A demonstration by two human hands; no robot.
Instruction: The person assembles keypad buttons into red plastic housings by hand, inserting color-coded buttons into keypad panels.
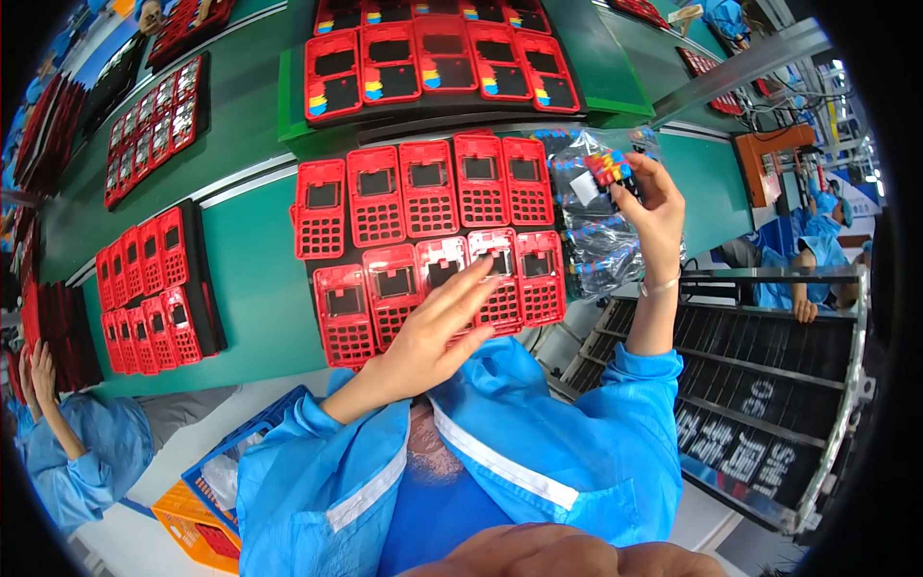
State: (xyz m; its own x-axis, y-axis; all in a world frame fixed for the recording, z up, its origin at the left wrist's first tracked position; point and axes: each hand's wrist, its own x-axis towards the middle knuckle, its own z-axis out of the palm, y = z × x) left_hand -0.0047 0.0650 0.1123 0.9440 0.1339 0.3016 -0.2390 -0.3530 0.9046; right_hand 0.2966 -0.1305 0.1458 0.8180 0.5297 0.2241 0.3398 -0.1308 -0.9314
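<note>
Two rows of red phone casings (429, 186) with keypad holes lie face up in front of me. My left hand (433, 337) is over the near row, its fingers stretched out with nothing in them. Its fingertips are at a near-row casing (498, 306); whether they touch it I cannot tell. To the right, my right hand (656, 207) pinches a bunch of small red, yellow and blue pieces (608, 168). Their exact kind is too small to make out. Under that hand lie clear plastic bags (598, 252) with more red and blue bits inside.
Beyond the rows, a tray of red casings (389, 55) with coloured pieces stands on a green belt (260, 255). More casings (144, 288) lie at left, near a co-worker's hands (40, 377). A metal-framed rack (769, 365) stands at right, an orange crate (183, 519) at lower left.
</note>
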